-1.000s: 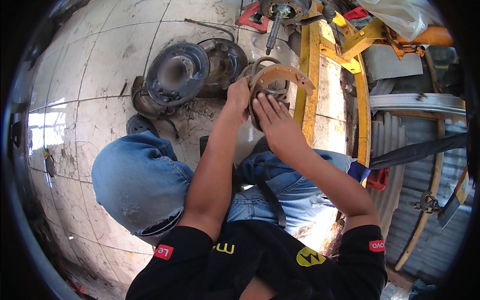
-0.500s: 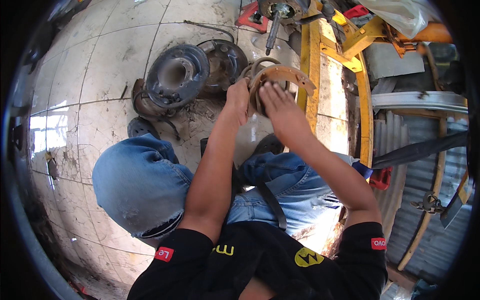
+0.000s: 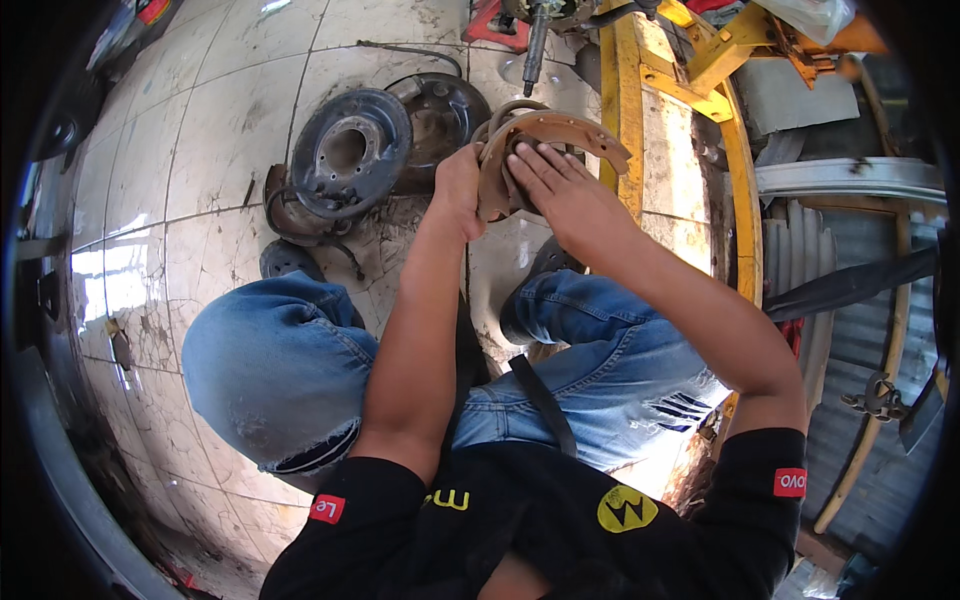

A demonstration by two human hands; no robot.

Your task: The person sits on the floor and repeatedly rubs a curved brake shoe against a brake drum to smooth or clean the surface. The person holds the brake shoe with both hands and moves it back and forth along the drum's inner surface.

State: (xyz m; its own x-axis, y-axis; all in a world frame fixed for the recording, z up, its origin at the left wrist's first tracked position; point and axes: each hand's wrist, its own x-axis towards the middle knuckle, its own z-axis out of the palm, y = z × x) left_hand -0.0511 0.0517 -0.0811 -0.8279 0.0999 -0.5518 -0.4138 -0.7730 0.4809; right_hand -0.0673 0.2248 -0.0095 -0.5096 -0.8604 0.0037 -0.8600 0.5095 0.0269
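My left hand point(image 3: 460, 190) is closed around the left end of a curved, rusty brown brake shoe point(image 3: 565, 124), held above the floor ahead of my knees. My right hand point(image 3: 565, 195) lies with its fingers stretched out, nearly flat, against the inside of the curve. Under those fingertips shows a dark piece whose kind I cannot make out. Just behind the shoe, a rounded rim is partly hidden by it. To the left, a round black backing plate point(image 3: 385, 115) with a central hole leans on another dark plate point(image 3: 465, 105).
A yellow metal frame point(image 3: 625, 150) runs along the right. Beyond my hands, a metal shaft point(image 3: 537, 55) points toward me beside a red stand point(image 3: 492, 32). A dark hose point(image 3: 420, 50) lies on the tiles behind the plates. Corrugated sheets point(image 3: 855, 310) lie farther right.
My right hand has shifted slightly across the inside of the brake shoe. My left hand keeps its hold. The whole view has tilted a little.
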